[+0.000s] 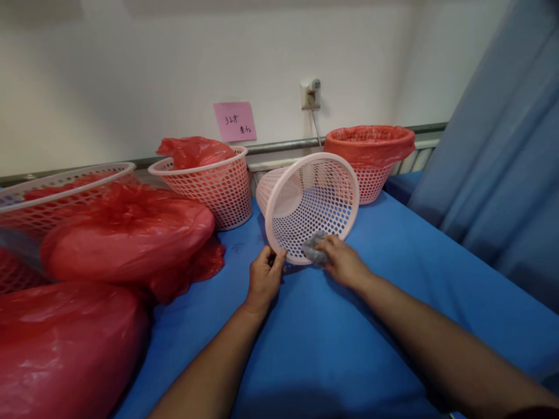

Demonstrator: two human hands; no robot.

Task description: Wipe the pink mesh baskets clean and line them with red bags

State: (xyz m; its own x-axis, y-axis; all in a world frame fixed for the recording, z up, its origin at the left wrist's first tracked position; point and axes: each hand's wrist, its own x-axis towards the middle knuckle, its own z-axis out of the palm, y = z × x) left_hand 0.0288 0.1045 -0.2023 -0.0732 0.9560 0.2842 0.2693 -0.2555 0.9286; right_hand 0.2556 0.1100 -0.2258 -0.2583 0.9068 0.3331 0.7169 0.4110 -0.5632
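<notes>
A pink perforated plastic basket (312,198) lies on its side on the blue surface (332,337), its open mouth facing me. My left hand (264,276) grips the lower left rim of the basket. My right hand (343,262) is closed on a grey cloth (313,247) pressed against the lower rim, just inside the opening.
Behind stand a pink basket (213,183) with a loose red bag inside and another basket (371,157) lined with a red bag. Bulging red plastic bags (126,233) and a further basket (48,192) crowd the left. A blue curtain (502,151) hangs at right. A pink note (234,121) and a wall socket (310,93) are on the wall.
</notes>
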